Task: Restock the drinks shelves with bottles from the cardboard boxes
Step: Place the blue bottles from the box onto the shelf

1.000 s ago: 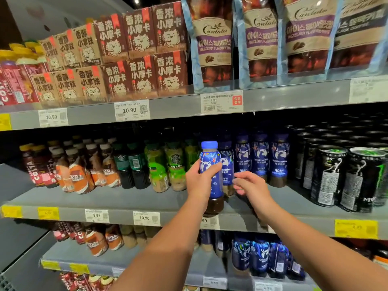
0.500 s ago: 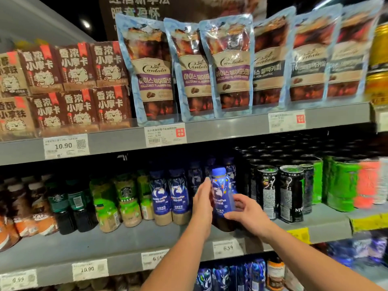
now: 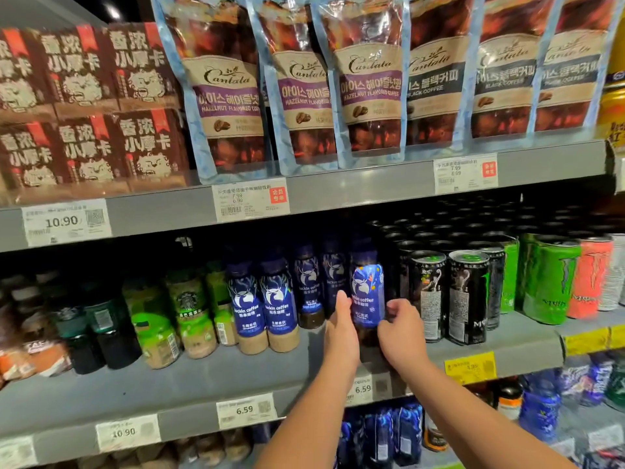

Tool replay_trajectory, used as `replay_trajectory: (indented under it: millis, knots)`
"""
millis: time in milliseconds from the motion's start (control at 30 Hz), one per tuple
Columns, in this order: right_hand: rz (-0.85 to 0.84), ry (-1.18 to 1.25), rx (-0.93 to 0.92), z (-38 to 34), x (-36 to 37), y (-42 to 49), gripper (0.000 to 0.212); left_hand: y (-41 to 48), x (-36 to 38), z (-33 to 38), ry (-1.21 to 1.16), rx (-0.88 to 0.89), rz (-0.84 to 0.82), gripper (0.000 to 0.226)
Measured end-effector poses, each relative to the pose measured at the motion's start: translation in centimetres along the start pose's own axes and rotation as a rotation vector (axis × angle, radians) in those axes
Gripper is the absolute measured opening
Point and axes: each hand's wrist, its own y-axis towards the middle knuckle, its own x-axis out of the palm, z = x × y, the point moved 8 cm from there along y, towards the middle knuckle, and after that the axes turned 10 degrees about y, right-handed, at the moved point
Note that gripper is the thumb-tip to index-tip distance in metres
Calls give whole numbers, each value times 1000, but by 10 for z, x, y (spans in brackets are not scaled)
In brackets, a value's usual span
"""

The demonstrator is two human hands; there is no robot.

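I see grey supermarket shelving, price tags along its edges. On the middle shelf (image 3: pixel 203 384) the blue bottle (image 3: pixel 368 292) stands upright, rightmost of five I can count, beside black cans (image 3: pixel 468 299). The left grip (image 3: pixel 343 330) lies straight-fingered against its left side. The right grip (image 3: pixel 402 333) curls at its lower right; whether it clamps, I cannot tell. Six coffee pouches (image 3: pixel 368 96) stand above.

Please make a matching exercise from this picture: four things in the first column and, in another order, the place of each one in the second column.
1. blue coffee bottle
2. hazelnut coffee pouch
3. green can
4. brown cartons

A. upper shelf, far left
B. between left hand and right hand
C. middle shelf, right of black cans
D. upper shelf, just right of the cartons

Pairs: 1-B, 2-D, 3-C, 4-A
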Motion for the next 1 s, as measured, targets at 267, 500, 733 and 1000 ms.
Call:
replay_trajectory:
  millis: [267, 500, 733, 1000]
  knots:
    - [3, 58, 5, -8, -4, -9, 28, -3, 2, 5, 4, 6, 14, 61]
    - [-135, 45, 60, -11, 6, -9, 21, -6, 4, 7, 94, 31, 1, 48]
    - [-236, 17, 115, -10, 10, -7, 28, -9, 6, 9, 98, 18, -6, 53]
    - [-378, -417, 106, -32, -6, -33, 19, -58, -46, 43, 649, 184, 27, 31]
